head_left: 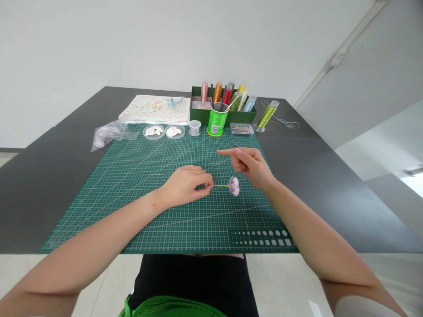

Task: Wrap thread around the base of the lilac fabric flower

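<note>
My left hand [187,184] rests on the green cutting mat [139,211], fingers pinched on the thin yellow stem [220,186] of a small purple flower [234,186]. The flower head sticks out to the right of that pinch, just above the mat. My right hand [248,165] hovers right beside the flower, index finger stretched out to the left, the other fingers curled. A fine wire [218,164] seems to run from the left fingers up toward the right hand; whether the right hand grips it is unclear.
Along the mat's far edge stand two round dishes [164,131] of pale petals, a small spool [194,127], a green cup [217,119] of tools and a flat clear box [242,128]. Behind are a green box of bead tubes [224,102], a white tray [155,110], a plastic bag [107,134].
</note>
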`<move>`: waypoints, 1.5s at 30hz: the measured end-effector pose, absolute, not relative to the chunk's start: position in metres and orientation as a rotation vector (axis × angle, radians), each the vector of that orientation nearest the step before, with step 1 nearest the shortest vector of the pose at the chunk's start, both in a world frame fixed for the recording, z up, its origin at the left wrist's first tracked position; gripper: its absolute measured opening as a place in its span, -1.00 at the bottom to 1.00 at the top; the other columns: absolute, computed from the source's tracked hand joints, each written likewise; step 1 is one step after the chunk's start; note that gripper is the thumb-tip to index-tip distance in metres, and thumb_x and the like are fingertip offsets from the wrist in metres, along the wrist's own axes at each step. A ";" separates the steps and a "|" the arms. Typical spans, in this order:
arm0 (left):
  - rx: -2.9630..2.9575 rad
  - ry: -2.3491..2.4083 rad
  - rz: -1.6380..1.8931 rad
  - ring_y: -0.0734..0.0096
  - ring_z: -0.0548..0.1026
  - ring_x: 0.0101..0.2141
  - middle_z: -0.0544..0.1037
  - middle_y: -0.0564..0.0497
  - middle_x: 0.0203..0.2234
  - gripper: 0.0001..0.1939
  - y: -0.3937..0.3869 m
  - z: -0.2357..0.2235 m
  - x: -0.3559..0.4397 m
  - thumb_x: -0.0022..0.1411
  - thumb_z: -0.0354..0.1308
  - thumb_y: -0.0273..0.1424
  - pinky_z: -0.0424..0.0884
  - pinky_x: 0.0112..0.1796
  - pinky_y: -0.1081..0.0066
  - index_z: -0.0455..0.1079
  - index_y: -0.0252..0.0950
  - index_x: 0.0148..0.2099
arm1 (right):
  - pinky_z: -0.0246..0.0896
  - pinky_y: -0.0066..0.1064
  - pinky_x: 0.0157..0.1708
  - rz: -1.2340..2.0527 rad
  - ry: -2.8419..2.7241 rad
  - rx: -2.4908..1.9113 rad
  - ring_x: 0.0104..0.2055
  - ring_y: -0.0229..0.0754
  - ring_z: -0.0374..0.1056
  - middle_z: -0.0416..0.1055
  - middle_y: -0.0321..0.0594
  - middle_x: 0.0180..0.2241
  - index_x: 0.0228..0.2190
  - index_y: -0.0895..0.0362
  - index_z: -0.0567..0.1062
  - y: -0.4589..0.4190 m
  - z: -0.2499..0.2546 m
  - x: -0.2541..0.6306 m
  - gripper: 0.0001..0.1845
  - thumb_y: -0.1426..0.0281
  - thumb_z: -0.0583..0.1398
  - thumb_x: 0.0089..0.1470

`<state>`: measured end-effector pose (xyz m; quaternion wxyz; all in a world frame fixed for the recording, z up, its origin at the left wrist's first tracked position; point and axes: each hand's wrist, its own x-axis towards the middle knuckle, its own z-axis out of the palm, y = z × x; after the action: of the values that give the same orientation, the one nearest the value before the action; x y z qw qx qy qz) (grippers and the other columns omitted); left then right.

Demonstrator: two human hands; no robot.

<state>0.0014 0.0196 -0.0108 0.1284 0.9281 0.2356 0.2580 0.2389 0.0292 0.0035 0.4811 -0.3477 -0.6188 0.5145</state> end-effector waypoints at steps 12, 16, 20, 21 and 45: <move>2.499 0.649 1.190 0.43 0.66 -0.20 0.68 0.01 -0.20 -0.90 0.009 -0.004 0.002 0.30 0.22 -0.51 0.52 -0.25 0.53 0.51 -0.26 -0.28 | -0.24 -0.36 -0.57 1.264 -1.574 -1.025 -0.62 -0.35 -0.13 0.02 -0.44 -0.66 -0.23 0.14 0.71 0.036 -0.003 0.239 -0.43 -0.05 0.13 0.28; 2.444 0.704 1.382 0.51 0.57 -0.33 0.60 -0.02 -0.22 -0.92 0.007 -0.002 0.003 0.25 0.27 -0.52 0.49 -0.36 0.54 0.54 -0.26 -0.30 | -0.25 -0.38 -0.59 1.288 -1.608 -1.072 -0.62 -0.35 -0.12 0.00 -0.43 -0.66 -0.26 0.16 0.71 0.036 -0.005 0.239 -0.37 -0.10 0.12 0.25; 2.338 0.690 1.358 0.55 0.58 -0.36 0.66 -0.02 -0.20 -0.90 0.005 0.000 0.005 0.26 0.26 -0.53 0.49 -0.41 0.59 0.51 -0.28 -0.33 | -0.28 -0.40 -0.59 1.334 -1.628 -1.093 -0.61 -0.35 -0.14 0.01 -0.43 -0.67 -0.27 0.19 0.70 0.036 -0.005 0.237 -0.29 -0.18 0.12 0.20; 2.294 0.685 1.332 0.54 0.60 -0.36 0.68 -0.01 -0.20 -0.90 0.004 0.001 0.005 0.26 0.25 -0.53 0.51 -0.40 0.59 0.50 -0.29 -0.33 | -0.27 -0.40 -0.59 1.343 -1.636 -1.096 -0.61 -0.35 -0.13 0.03 -0.43 -0.67 -0.27 0.20 0.70 0.036 -0.005 0.236 -0.27 -0.20 0.12 0.19; 1.688 0.837 1.193 0.31 0.70 -0.24 0.73 -0.11 -0.25 -0.84 0.008 0.004 0.008 0.27 0.28 -0.34 0.61 -0.22 0.40 0.50 -0.31 -0.33 | 0.14 -0.04 0.21 0.604 -1.672 -1.132 0.08 -0.03 0.31 0.45 -0.12 -0.04 -0.14 0.05 0.50 0.043 -0.024 0.235 -0.78 0.33 0.23 0.13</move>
<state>0.0078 0.0075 0.0042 0.4400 0.6795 0.3372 0.4805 0.2348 0.0430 -0.0244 0.4944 -0.4670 -0.6895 0.2491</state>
